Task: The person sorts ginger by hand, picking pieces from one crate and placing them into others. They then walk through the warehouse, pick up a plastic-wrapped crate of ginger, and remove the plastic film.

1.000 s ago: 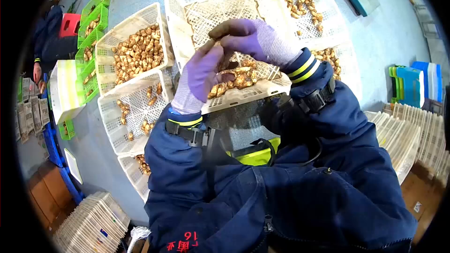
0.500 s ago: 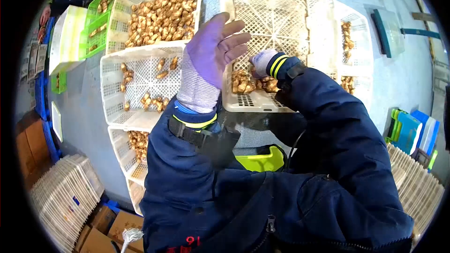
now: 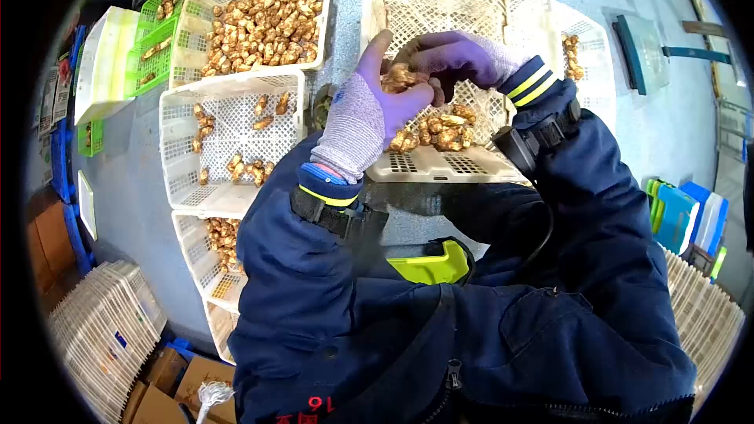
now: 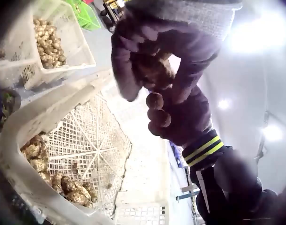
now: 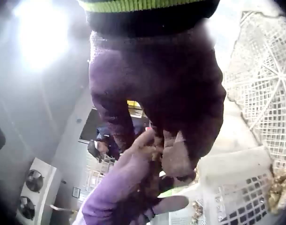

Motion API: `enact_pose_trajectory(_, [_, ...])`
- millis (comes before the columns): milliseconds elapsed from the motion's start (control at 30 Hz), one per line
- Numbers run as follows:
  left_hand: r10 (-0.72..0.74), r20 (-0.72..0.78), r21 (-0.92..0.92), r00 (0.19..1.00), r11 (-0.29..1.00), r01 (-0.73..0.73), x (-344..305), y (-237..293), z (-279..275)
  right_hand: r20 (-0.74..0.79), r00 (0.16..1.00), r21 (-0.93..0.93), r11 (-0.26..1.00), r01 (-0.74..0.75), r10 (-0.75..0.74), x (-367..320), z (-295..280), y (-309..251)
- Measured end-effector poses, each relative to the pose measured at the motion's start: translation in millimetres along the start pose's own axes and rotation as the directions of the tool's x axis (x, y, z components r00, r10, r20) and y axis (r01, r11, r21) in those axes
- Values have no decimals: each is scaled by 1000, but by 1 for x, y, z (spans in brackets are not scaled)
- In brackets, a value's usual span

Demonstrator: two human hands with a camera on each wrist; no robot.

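Note:
Both hands wear purple-coated gloves with pale knit cuffs and meet over the near part of a large white basket. My left hand grips a knobby brown-and-cream clump, its thumb along the near side. Against the right side of that clump are the curled fingers of my right hand, pinching it; in the left wrist view the clump shows between the gloves. Below the hands, several similar clumps lie along the basket's near side.
To the left, one white basket is heaped with brown pieces; another holds a few small groups. A further white basket stands at right. Green baskets line the far left. Stacked white crates stand at lower left.
The right hand came down into the basket, then rose to the left hand. The left hand, spread half a second ago, now curls round a clump. The head view has shifted since one second ago.

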State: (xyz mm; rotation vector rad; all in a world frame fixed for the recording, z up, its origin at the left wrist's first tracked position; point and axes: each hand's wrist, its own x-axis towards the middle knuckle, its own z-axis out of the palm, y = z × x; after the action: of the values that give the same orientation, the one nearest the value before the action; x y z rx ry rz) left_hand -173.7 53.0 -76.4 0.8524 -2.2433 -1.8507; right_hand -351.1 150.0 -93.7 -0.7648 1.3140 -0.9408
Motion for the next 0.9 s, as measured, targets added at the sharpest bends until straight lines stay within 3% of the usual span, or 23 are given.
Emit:
enact_pose_trajectory(33, [-35,-1,-40,999,999,35,1,0,-3,5,999,-36,998,53,-53,-6,4,-13])
enact_pose_trajectory(67, [-70,-1,-80,998,994,70,2,0,-5,-74,997,51,999,15,-11,1,-6,-5])
enact_pose_trajectory(100, [-118,-13,-173,993,978,114,2,2,-9,-215,961,47,984,-170,177,15,-15,4])
enact_pose_trajectory(133, [-32,-107,-129,994,991,18,3,-4,-10,31,994,-592,800,102,-104,34,-31,43])
enact_pose_trajectory(167, [-137,-128,-262,982,960,100,0,-6,-11,115,993,-756,646,107,-30,42,-25,62])
enact_pose_trajectory(200, [-121,-234,-225,965,972,67,1,-15,-11,198,979,-873,461,156,44,50,-19,81])
enact_pose_trajectory(233, [-100,-346,-180,933,983,39,2,-33,-10,51,954,-782,606,-145,295,52,9,83])
enact_pose_trajectory(300, [-88,-498,-247,863,968,-43,8,-75,1,78,960,-672,725,-148,269,72,29,115])
enact_pose_trajectory(367, [-130,-412,-104,902,990,95,2,-73,8,28,954,-758,628,-174,297,81,44,120])
enact_pose_trajectory(400, [-195,-405,-189,893,974,127,4,-81,21,35,939,-767,612,-195,343,94,43,138])
enact_pose_trajectory(433, [-256,-389,-277,885,949,153,7,-78,33,54,899,-833,515,-200,435,101,43,144])
enact_pose_trajectory(467, [-287,-418,-423,862,901,95,7,-72,43,110,936,-859,506,-80,335,113,35,190])
enact_pose_trajectory(500, [-156,-508,-278,847,960,10,18,-111,53,120,937,-864,499,-64,328,119,32,202])
enact_pose_trajectory(533, [-157,-550,-323,820,946,-35,20,-107,55,130,938,-869,492,-48,322,120,35,197])
enact_pose_trajectory(567, [-163,-589,-362,791,929,-79,19,-103,55,116,912,-837,533,-123,394,115,33,192])
enact_pose_trajectory(600, [-320,-477,-446,819,891,88,17,-94,48,101,878,-783,582,-220,467,101,40,158])
enact_pose_trajectory(667, [-236,-534,-284,812,954,91,16,-94,48,89,833,-684,641,-347,546,78,57,98])
enact_pose_trajectory(733, [-142,-582,-190,801,981,36,18,-95,51,128,844,-624,704,-339,521,73,57,92])
enact_pose_trajectory(833, [-271,-531,-364,803,928,72,19,-91,54,156,825,-649,686,-329,543,78,52,109])
enact_pose_trajectory(900, [-272,-541,-426,796,905,20,21,-97,57,202,801,-651,688,-321,564,85,50,128])
